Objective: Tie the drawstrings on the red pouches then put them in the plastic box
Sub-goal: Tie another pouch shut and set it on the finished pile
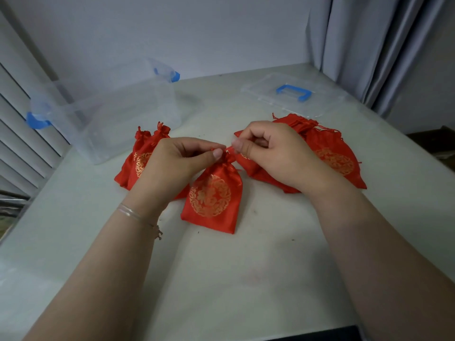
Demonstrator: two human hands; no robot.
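Pouch [212, 196]: we see its long axis on the table [246, 279], mouth toward 12 o'clock.
Fingers: our left hand [176, 159] and right hand [267, 146] pinch its drawstring [227, 149].

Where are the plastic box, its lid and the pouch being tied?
plastic box [118, 124]: head view, front wall.
lid [261, 91]: head view, clear panel beside the blue handle.
pouch being tied [211, 195]: head view, gold emblem.

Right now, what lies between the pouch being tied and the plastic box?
In the head view, the left hand and a small pile of red pouches sit between the center pouch and the plastic box.
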